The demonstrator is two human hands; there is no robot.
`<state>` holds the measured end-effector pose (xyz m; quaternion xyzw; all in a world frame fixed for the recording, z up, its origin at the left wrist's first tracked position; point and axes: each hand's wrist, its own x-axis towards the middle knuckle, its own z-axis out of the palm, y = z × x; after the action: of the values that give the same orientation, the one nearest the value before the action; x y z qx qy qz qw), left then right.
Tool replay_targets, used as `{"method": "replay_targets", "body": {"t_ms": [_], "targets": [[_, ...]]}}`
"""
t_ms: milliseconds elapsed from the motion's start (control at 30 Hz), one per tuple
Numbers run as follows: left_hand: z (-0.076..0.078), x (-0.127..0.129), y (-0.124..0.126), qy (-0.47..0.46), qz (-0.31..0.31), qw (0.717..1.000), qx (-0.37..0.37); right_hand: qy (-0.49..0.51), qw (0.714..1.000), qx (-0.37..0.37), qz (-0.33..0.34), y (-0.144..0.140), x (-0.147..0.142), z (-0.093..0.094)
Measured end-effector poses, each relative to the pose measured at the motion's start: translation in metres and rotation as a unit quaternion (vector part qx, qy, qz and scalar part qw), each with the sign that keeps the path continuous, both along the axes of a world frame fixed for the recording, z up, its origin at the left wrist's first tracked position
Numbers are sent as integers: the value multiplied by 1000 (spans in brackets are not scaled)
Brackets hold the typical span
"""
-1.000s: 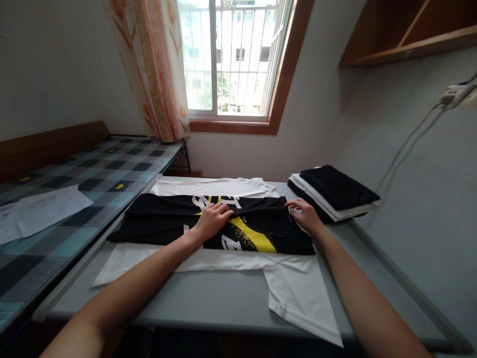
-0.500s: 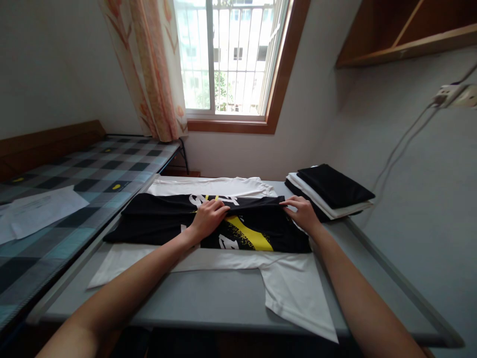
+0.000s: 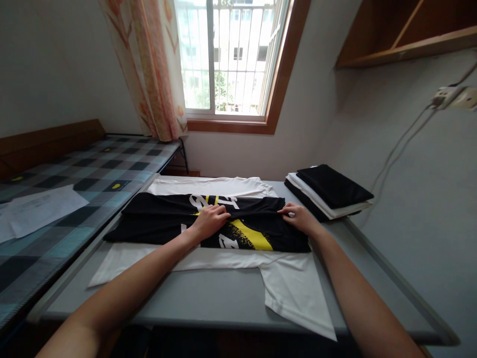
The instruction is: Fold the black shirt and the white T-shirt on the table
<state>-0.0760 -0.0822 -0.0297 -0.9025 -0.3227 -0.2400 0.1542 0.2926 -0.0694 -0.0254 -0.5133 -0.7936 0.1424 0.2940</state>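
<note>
Black T-shirt (image 3: 156,221): soft knit fabric, printed with white lettering and a speckled yellow stripe; lies folded into a long band on the grey table (image 3: 219,298), its long axis running left to right across the view, on top of a spread white T-shirt (image 3: 294,293).

Left hand (image 3: 208,222): rests palm down at the middle of the band, fingers curled loosely over a fold of the black cloth; whether they pinch it cannot be told.

Right hand (image 3: 300,219): lies at the band's right end, fingers laid flat and pressing the black edge, not clenched.

Stack of folded garments (image 3: 330,191): black and white layers, flat and rectangular, just beyond the right hand at the table's far right corner.

Checked mattress (image 3: 74,184): blue and black squares, left of the table, bearing white paper sheets (image 3: 37,209).
</note>
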Motion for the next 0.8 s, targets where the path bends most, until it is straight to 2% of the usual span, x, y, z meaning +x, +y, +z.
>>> {"method": "replay_targets", "body": {"t_ms": [200, 367, 467, 800], "targets": [[-1, 0, -1, 2, -9, 1000, -4, 4, 1000, 6, -11, -3, 0, 3], [0, -1, -3, 2, -15, 1000, 12, 27, 984, 113, -135, 0, 10, 6], [0, -1, -3, -4, -10, 1000, 5, 40, 973, 136, -183, 1, 14, 5], [-4, 0, -2, -15, -20, 1000, -5, 33, 976, 119, -181, 3, 14, 0]]}}
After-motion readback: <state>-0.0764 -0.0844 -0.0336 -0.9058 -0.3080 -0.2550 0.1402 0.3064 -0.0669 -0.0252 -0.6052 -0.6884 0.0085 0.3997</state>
